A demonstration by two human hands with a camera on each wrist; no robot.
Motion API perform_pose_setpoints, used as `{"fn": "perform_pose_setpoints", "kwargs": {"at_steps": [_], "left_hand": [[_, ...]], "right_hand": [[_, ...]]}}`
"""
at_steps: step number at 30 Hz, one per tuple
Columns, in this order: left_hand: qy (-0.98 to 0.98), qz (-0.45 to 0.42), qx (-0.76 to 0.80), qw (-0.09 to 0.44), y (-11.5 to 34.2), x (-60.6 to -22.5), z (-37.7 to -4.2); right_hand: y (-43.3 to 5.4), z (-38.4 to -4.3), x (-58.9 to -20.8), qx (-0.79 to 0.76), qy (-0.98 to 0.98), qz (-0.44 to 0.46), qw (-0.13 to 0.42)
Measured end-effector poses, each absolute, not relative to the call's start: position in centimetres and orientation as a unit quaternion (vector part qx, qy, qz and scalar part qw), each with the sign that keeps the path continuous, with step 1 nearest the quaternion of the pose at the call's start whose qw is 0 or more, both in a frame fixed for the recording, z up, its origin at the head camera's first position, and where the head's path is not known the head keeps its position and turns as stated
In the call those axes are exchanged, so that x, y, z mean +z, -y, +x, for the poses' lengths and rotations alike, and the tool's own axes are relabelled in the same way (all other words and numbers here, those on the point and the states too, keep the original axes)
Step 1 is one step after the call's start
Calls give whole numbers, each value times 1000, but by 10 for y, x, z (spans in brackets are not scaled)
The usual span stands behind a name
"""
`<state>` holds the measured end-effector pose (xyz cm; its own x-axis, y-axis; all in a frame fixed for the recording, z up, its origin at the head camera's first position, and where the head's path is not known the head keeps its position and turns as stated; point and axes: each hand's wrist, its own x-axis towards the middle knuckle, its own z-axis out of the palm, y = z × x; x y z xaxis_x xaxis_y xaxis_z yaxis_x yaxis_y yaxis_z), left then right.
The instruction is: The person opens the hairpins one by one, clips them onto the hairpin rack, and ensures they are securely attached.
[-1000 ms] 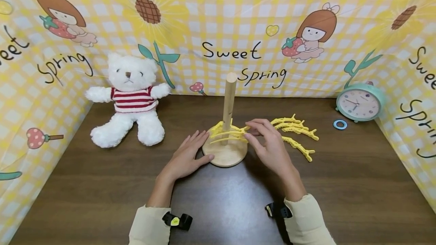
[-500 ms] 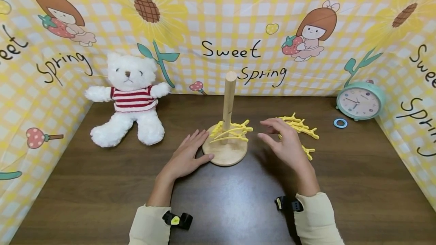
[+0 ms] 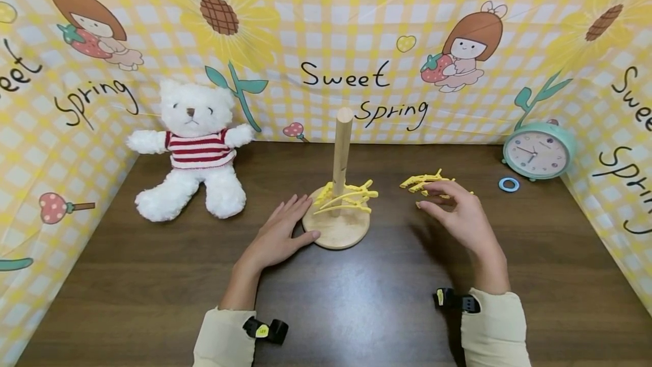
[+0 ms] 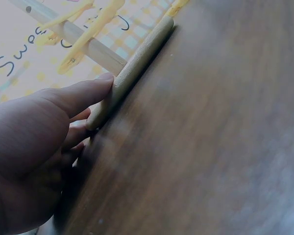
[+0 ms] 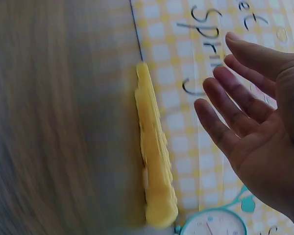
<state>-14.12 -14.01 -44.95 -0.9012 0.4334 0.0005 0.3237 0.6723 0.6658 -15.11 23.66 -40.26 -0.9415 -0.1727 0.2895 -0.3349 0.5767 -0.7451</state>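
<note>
Yellow, twig-like pieces (image 3: 356, 192), apparently moulded plastic, sit around the foot of a pale wooden post (image 3: 343, 152) that rises from a round base (image 3: 338, 237) on the table (image 3: 153, 276). Whether they hook onto one another there cannot be told. The left hand (image 3: 282, 237) lies against the base's edge, thumb touching the rim and fingers stretched out rather than curled round it, probably to keep the stand from shifting. The right hand (image 3: 460, 214) has its grip apart with nothing in it, thumb and fingers spread over a second heap of yellow branches (image 5: 154, 142); these lie together to the stand's right, perhaps so that they are within easy reach. Their thin curved stems end in knobbly forks, unlike the smooth straight post and flat disc. The table has a dark wood grain with a soft shine; beyond it are a fluffy white bear (image 3: 193, 152), a round mint clock (image 3: 537, 153) and a smooth blue ring (image 3: 501, 185).
</note>
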Motion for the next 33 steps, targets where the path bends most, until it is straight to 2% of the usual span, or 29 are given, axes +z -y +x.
{"fn": "perform_pose_setpoints", "kwargs": {"at_steps": [10,19,33], "left_hand": [[-911,207,349,79,140,-449,-141],[-911,205,350,80,140,-449,-141],[-911,204,349,81,140,-449,-141]], "right_hand": [[-268,-142,-400,451,884,97,77],[-302,-132,-402,445,893,60,-37],[-323,-129,-411,378,918,33,-113]]}}
